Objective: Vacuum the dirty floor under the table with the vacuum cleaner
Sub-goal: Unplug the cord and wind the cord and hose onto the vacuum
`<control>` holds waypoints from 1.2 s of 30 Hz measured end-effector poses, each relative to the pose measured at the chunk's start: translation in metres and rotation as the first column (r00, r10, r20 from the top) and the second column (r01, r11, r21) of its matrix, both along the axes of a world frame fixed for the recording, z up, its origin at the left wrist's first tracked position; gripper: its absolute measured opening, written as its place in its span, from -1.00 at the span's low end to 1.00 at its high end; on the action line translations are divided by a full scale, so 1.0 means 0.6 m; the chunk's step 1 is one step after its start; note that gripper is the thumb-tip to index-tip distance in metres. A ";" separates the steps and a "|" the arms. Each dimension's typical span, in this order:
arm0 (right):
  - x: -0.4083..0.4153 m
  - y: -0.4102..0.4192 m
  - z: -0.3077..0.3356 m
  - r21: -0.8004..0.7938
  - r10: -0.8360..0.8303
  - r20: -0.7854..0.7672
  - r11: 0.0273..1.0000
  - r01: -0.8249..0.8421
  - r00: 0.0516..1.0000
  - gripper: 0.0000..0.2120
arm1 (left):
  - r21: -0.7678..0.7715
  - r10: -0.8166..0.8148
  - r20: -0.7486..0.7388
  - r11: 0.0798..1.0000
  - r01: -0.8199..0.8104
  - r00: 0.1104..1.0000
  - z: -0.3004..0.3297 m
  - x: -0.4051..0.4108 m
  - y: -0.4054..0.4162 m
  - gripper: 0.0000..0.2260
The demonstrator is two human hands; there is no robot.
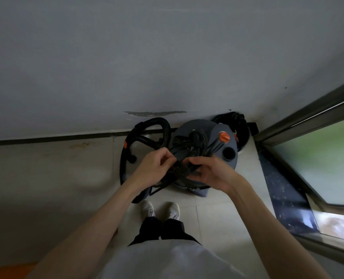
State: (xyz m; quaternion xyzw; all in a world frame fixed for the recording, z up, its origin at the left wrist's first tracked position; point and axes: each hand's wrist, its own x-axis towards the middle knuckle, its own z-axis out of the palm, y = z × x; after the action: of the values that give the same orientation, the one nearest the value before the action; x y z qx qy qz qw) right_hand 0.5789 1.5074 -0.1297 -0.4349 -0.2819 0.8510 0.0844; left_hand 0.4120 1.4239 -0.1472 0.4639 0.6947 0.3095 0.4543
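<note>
A grey drum vacuum cleaner (219,133) with an orange knob stands on the tiled floor in the corner, right in front of my feet. A bundle of black power cord (187,152) lies coiled on its lid. My left hand (153,168) pinches a strand of the cord at the bundle's left side. From the right, my right hand (209,172) grips the same bundle, fingers curled round it. The black ribbed hose (165,127) loops out to the left of the drum, with an orange ring on its tube.
A grey wall (126,67) with a dark skirting strip runs close behind the vacuum. A window with a metal frame (307,121) and a dark stone sill closes the right side. A black bin-like object (241,125) stands behind the drum. Pale floor tiles (213,218) stretch toward me.
</note>
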 end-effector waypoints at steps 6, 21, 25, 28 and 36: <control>0.006 0.006 0.006 0.057 0.115 0.019 0.992 -0.116 0.993 -0.89 | -0.020 -0.007 -0.032 1.000 0.007 0.999 -0.008 0.021 0.035 -0.89; -0.010 0.008 0.010 -0.036 -0.357 0.180 0.929 0.369 0.916 -0.92 | 0.255 -0.007 -0.407 0.959 0.121 0.914 0.027 0.035 0.048 -0.87; -0.018 0.000 0.002 -0.065 -0.433 0.221 0.888 0.456 0.874 -0.89 | 0.325 0.019 -0.619 0.916 0.234 0.785 0.018 0.051 0.031 -0.81; -0.020 0.000 -0.002 -0.121 -0.486 0.235 0.845 0.521 0.842 -0.89 | 0.370 0.027 -0.696 0.870 0.326 0.718 0.004 0.065 0.014 -0.71; -0.004 -0.001 -0.022 -0.166 -0.453 0.255 0.850 0.500 0.854 -0.88 | 0.154 0.066 -0.078 0.987 -0.054 0.995 -0.012 0.064 0.035 -0.85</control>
State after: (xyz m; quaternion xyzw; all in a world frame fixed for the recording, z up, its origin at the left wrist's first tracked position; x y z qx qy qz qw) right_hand 0.5767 1.5067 -0.1426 -0.5838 -0.0731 0.7797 0.2141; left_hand 0.4507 1.4450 -0.1542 0.4884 0.7011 0.3555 0.3789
